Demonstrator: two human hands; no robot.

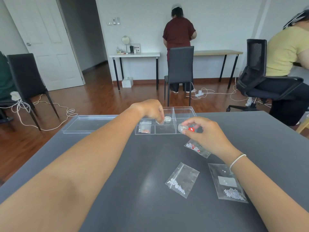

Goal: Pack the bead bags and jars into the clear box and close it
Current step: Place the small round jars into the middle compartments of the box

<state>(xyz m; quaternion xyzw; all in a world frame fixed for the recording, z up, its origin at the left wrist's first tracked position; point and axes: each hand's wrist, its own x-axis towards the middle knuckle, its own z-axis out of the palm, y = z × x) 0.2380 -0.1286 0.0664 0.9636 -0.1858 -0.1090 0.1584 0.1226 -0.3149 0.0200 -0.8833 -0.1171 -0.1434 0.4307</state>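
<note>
The clear box (184, 110) with several compartments stands open at the table's far edge. Its lid (87, 124) lies flat to the left. My left hand (150, 108) reaches into a middle compartment, fingertips on a small jar (160, 122) beside another jar (167, 119). My right hand (203, 133) holds a clear jar (182, 127) and a red-capped jar (191, 129) over the box's front right corner. A bead bag (145, 128) lies in the left compartment. Three bead bags lie on the table: red-and-white beads (198, 149), a middle bag (182, 180), a labelled bag (228, 183).
The dark grey table (133, 164) fills the near view. Beyond it are black chairs (180, 71), cables on the wood floor, a person standing at a far desk and another person seated at the right on an office chair (260, 81).
</note>
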